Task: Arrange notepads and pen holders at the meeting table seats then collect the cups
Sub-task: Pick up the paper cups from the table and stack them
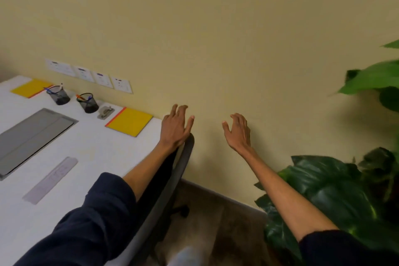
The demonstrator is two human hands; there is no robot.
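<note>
Both hands, left (176,127) and right (237,130), are spread and empty; notepads (129,121) and holders (88,102) apparently already mark seats.

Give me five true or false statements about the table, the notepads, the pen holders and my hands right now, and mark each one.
1. Two yellow notepads lie on the white table. True.
2. Both pen holders are empty. False: each holds pens.
3. The left hand grips a notepad. False: it is open by the chair back, holding nothing.
4. The right hand holds nothing. True.
5. Cups stand between the pen holders. False: no cup is in view.
</note>
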